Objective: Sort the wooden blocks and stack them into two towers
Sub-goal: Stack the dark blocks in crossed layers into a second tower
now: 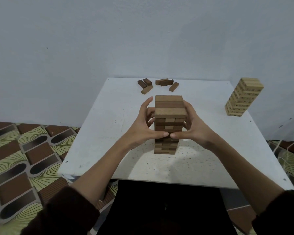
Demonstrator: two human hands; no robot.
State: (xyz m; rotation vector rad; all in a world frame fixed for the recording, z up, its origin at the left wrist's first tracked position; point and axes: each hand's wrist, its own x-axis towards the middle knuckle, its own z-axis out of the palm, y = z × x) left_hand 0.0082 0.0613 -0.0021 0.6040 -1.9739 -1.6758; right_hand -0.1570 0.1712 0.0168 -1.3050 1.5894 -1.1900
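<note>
The dark tower (169, 116) of wooden blocks stands upright at the centre of the frame on the white tabletop (109, 133), its long axis vertical. From the left, the left hand (143, 128) wraps the tower's left face: the fingers curve round toward the back, the index finger points up beside the top layers, and the thumb lies across the front about halfway up. Beyond the tower, in the upper middle of the frame near the tabletop's far edge, about six loose dark blocks (157, 84) lie flat and scattered, pointing various ways, well apart from both hands. A reach for them would go straight forward past the tower, and the left hand looks slightly nearer to the left cluster. The right hand (192, 128) mirrors the left, with fingers round the right face and thumb on the front, so the two thumb tips nearly meet. Each grip is closed lightly on the tower, which sits squarely between them. At the right of the frame, the light tower (243, 97) stands near the tabletop's right edge, untouched. No container is in view.
</note>
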